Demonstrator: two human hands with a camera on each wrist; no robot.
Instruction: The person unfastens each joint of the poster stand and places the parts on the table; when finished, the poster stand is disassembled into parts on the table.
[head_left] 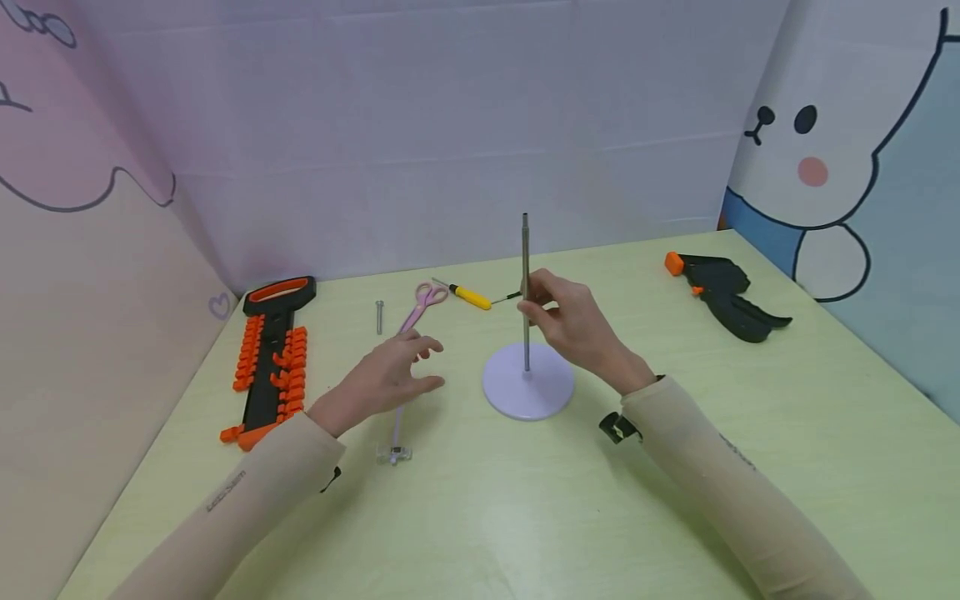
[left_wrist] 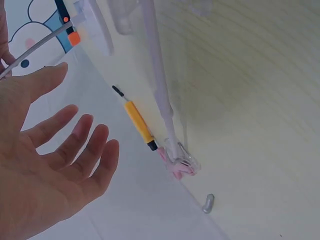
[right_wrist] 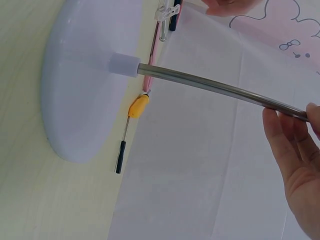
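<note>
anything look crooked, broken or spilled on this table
Nothing stands out. The metal rod stands upright in its round white base, pinched by the right hand. The left hand hovers open above a clear rod. Scissors and screwdriver lie flat.

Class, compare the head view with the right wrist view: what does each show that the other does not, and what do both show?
Only the head view shows the orange-and-black tool rack, the black clamp, the loose bolt and the open left hand. Only the right wrist view shows the socket where the rod enters the base. Both show the right hand pinching the metal rod, the round white base and the yellow screwdriver.
</note>
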